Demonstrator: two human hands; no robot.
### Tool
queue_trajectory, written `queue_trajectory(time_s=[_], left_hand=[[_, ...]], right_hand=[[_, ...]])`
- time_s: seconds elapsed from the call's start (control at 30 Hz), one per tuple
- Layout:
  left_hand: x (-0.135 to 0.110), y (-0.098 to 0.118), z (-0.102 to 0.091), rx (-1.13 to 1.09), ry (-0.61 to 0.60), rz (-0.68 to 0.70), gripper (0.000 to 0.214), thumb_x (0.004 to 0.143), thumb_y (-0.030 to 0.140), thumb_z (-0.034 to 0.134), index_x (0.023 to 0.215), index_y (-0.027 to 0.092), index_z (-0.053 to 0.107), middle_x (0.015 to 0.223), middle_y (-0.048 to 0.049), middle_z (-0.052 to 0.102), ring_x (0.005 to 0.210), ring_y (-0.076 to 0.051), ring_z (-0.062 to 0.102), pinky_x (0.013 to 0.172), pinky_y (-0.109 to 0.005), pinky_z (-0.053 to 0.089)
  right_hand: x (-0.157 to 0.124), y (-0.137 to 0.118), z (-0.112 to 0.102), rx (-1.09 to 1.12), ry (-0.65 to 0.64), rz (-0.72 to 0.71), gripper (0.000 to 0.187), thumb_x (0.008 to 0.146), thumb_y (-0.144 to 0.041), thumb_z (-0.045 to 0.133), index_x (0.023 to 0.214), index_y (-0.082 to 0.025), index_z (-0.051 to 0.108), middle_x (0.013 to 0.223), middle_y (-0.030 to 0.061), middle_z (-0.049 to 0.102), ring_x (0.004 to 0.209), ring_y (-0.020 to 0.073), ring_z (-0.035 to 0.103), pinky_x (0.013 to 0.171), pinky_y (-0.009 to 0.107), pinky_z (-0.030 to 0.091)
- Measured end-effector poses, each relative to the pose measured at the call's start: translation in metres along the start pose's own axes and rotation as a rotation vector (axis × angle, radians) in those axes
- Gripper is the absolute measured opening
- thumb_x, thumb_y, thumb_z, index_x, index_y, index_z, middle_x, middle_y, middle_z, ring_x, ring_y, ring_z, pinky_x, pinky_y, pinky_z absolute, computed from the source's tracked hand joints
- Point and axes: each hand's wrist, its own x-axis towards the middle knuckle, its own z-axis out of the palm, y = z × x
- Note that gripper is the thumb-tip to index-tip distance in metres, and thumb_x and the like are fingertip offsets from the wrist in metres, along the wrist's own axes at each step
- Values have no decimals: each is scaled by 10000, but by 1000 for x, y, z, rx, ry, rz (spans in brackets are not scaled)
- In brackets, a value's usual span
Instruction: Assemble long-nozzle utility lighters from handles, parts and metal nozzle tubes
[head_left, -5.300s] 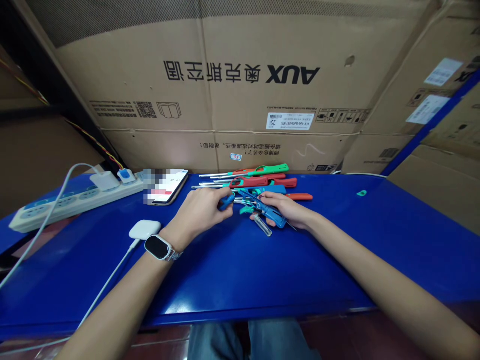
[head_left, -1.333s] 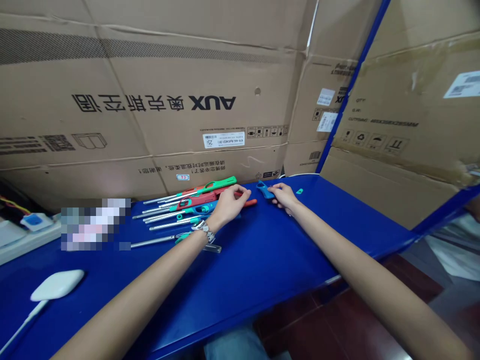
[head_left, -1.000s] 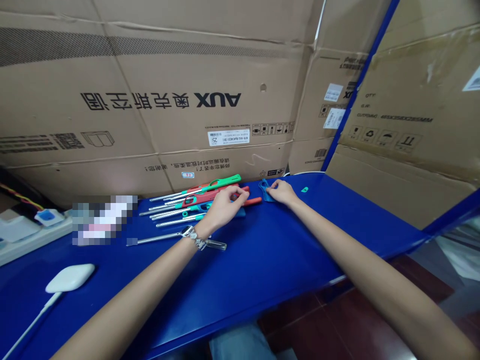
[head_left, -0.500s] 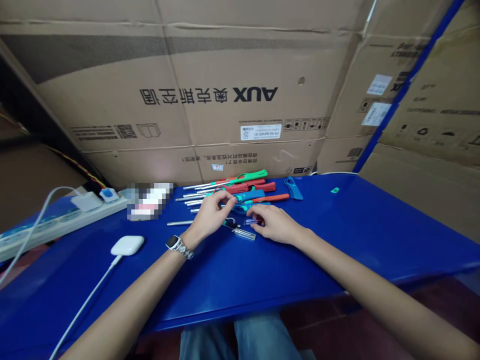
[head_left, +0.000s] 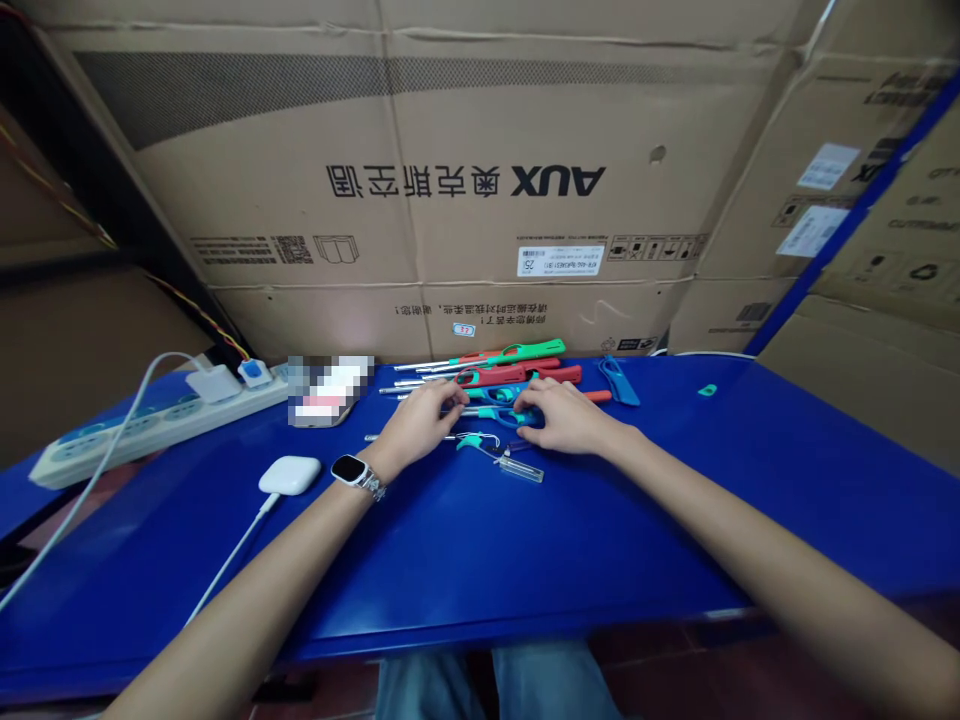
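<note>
My left hand [head_left: 429, 422], watch on the wrist, has its fingers pinched together at the metal tube of a blue long-nosed gas lighter [head_left: 499, 412]. At the handle end of this lighter, my right hand [head_left: 566, 418] has its fingers curled round it; the palm side is hidden. Just in front lies an opened lighter: its teal trigger part [head_left: 471, 441], a loose wire loop and a clear fuel tank [head_left: 523, 470] show. A purplish see-through screwdriver handle [head_left: 517, 445] lies by my right fingertips, partly hidden.
Behind my hands lie several red, green and blue lighters [head_left: 525, 352]. A blue shell piece [head_left: 619, 382] and a small teal part [head_left: 706, 390] are to the right. Left are a phone [head_left: 330, 392], a white earbud case [head_left: 289, 475] on a cable, and a power strip [head_left: 157, 425]. Cardboard stands behind.
My right hand has let go of the screwdriver and moved up to the blue lighter. My left hand has moved off the opened lighter to the blue one's tube. The view has turned left.
</note>
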Motion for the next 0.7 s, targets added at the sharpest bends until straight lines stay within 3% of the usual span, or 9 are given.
queue_trajectory(time_s=[0.23, 0.47, 0.57, 0.7], left_hand=[[6, -5, -3, 187, -168, 49, 126, 836, 250, 605, 927, 237, 692, 943, -63, 677, 866, -235, 616, 789, -335, 451], [-11, 7, -11, 102, -121, 127, 206, 926, 342, 528, 1019, 220, 667, 1044, -79, 623, 980, -239, 605, 871, -368, 468], [-25, 10, -13, 99, -165, 177, 270, 909, 426, 581, 1080, 231, 655, 1100, -82, 618, 1052, -257, 588, 929, -398, 457], [-35, 16, -9, 150, -234, 222, 471, 859, 554, 625, 1219, 250, 604, 1235, -93, 591, 1157, -284, 548, 990, -432, 416]], right_hand=[[14, 1, -1, -112, -19, -77, 271, 766, -317, 737, 1008, -203, 696, 1028, 93, 701, 1015, 322, 577, 867, 445, 389], [18, -3, 2, -192, 1, -193, 177, 791, -298, 667, 913, -188, 733, 927, 115, 722, 943, 311, 589, 868, 433, 337], [16, 0, 5, -181, 9, -179, 162, 856, -244, 579, 897, -188, 726, 918, 112, 731, 936, 299, 610, 850, 422, 357], [10, 12, 0, 11, 111, -83, 236, 906, -246, 531, 1053, -199, 709, 1021, 99, 739, 915, 267, 647, 805, 378, 414]])
